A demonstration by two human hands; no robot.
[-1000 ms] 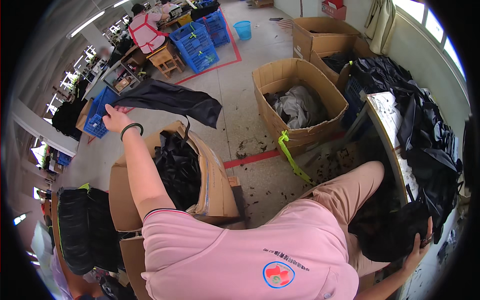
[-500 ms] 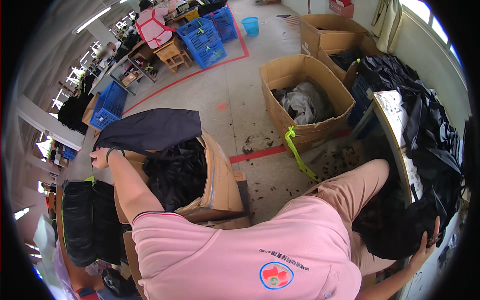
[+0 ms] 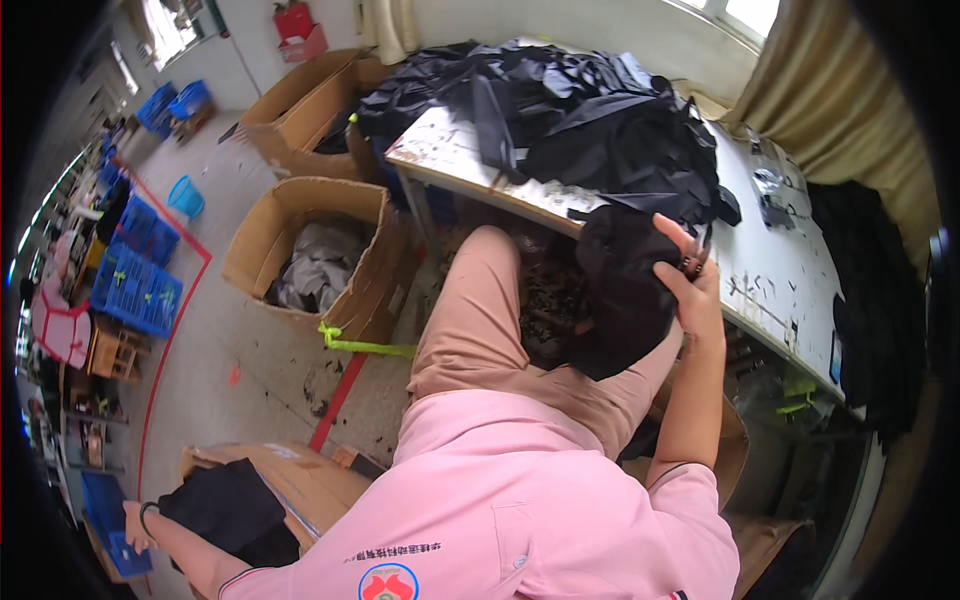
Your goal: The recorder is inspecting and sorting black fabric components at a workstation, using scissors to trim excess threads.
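right hand [image 3: 690, 290] grips a black garment [image 3: 620, 300] at the table [image 3: 780, 270] edge — left hand [image 3: 135, 525] clutches dark cloth [image 3: 225, 510].

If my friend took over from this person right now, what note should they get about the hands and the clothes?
Left hand: down at the cardboard box by the person's left side, touching the dark garment lying on top of it.
Right hand: gripping a black garment that hangs off the table edge.
Pile of black clothes sits on the table.
Done: one dark garment is at the box.
Left: the garment in the right hand, plus the pile.
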